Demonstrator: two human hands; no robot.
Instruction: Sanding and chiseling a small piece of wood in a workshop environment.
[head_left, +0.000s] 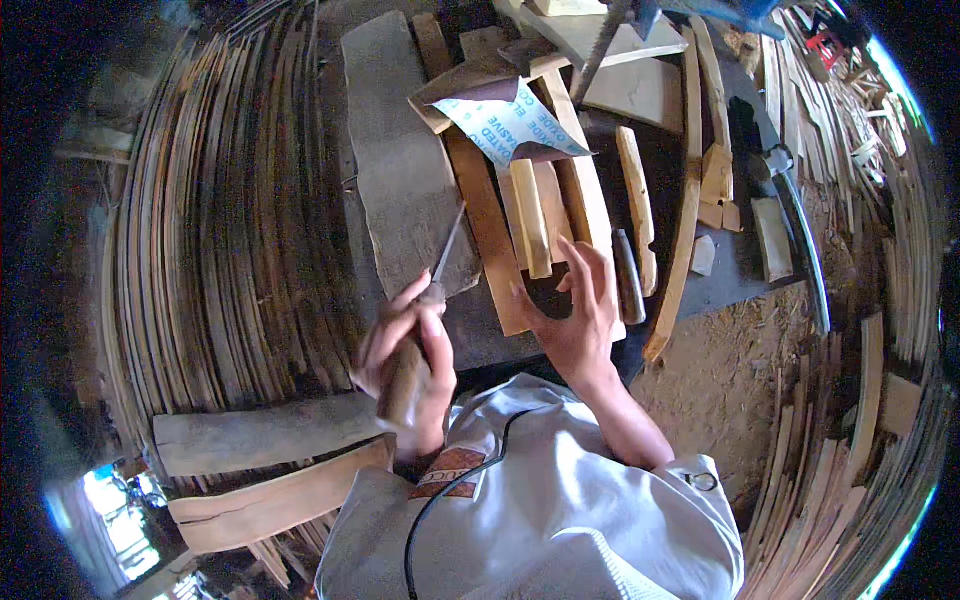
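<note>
My left hand [410, 345] grips a wooden-handled tool [402, 385] with a slim metal blade that points up and away over the boards. I cannot tell whether it is a chisel or a file. My right hand [580, 310] hovers at the near end of a wooden frame [490, 235], fingers curved and apart, with nothing between them. Just beyond those fingers, a short pale wood stick [531, 220] lies inside the frame. Across the frame's far part rests a curled sheet of sandpaper [515, 120], its printed white and blue back facing up.
A wide grey plank [405, 150] lies left of the frame. To its right are a dark rod [629, 275], a notched stick [637, 210] and a long strip [682, 220]. A hammer [775, 162] lies by the right edge; a saw blade [603, 45] is at the back. Stacked slats [220, 230] flank the left.
</note>
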